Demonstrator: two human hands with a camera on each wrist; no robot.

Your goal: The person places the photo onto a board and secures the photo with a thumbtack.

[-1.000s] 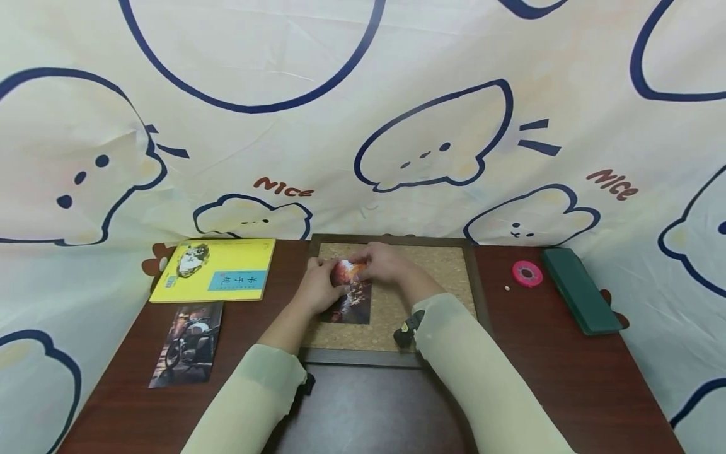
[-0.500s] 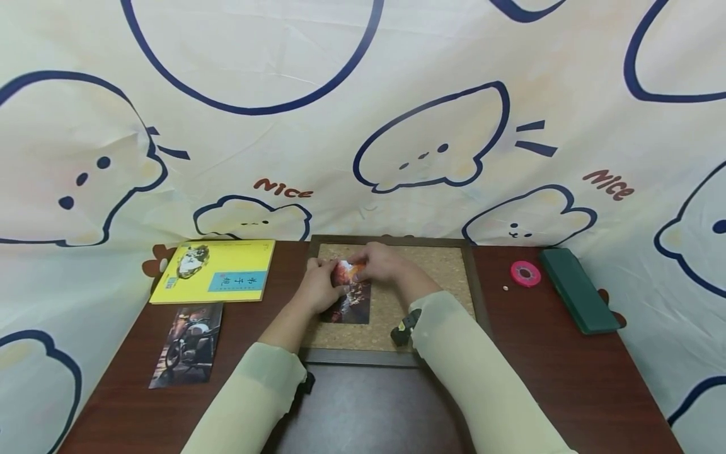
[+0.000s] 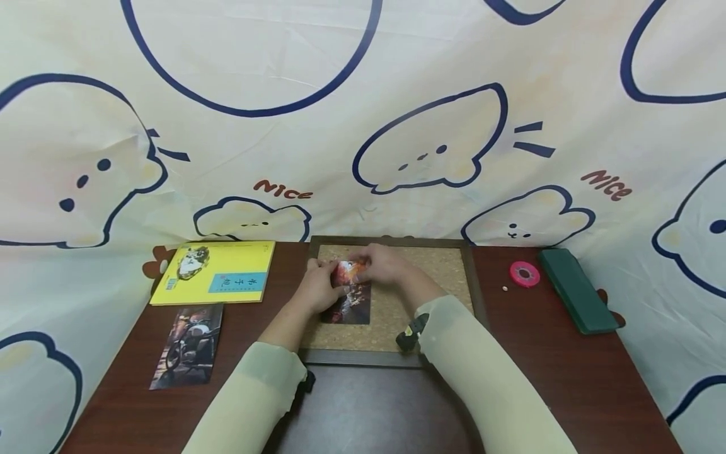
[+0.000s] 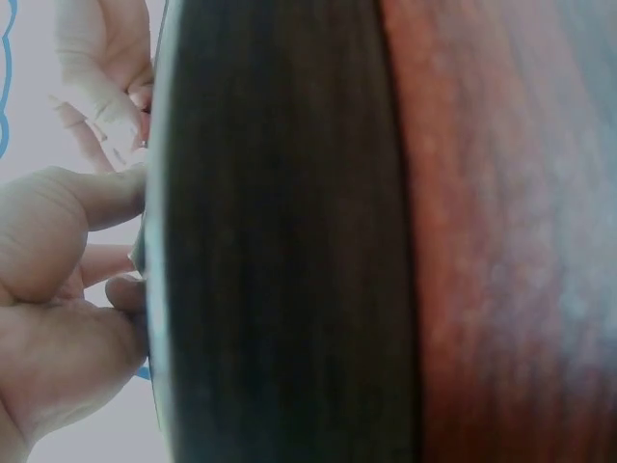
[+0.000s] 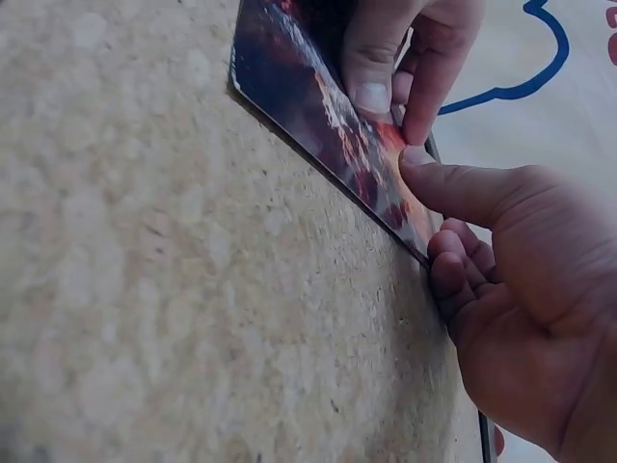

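A dark photo print (image 3: 356, 309) with a fiery orange top lies on the framed corkboard (image 3: 431, 268), left of its middle. My left hand (image 3: 316, 288) grips the photo's left side, its thumb pressed on the print. At the upper right part of the photo, my right hand (image 3: 386, 265) pinches the edge. The right wrist view shows the right thumb (image 5: 463, 183) on the print's face with the other fingers curled at its edge. In the left wrist view, the board's dark frame (image 4: 280, 231) hides the photo. Whether a small item sits between the fingertips cannot be seen.
A yellow book (image 3: 218, 271) lies at the left, above a motorcycle photo (image 3: 188, 347). On the right are a pink round case (image 3: 524, 274), a tiny pale bit (image 3: 505, 289) and a dark green case (image 3: 578, 291). A cartoon-printed cloth (image 3: 317, 145) hangs behind the table.
Both hands stay on the photo, almost still. My right wrist has shifted very slightly; the whole view has drifted a little with the head.
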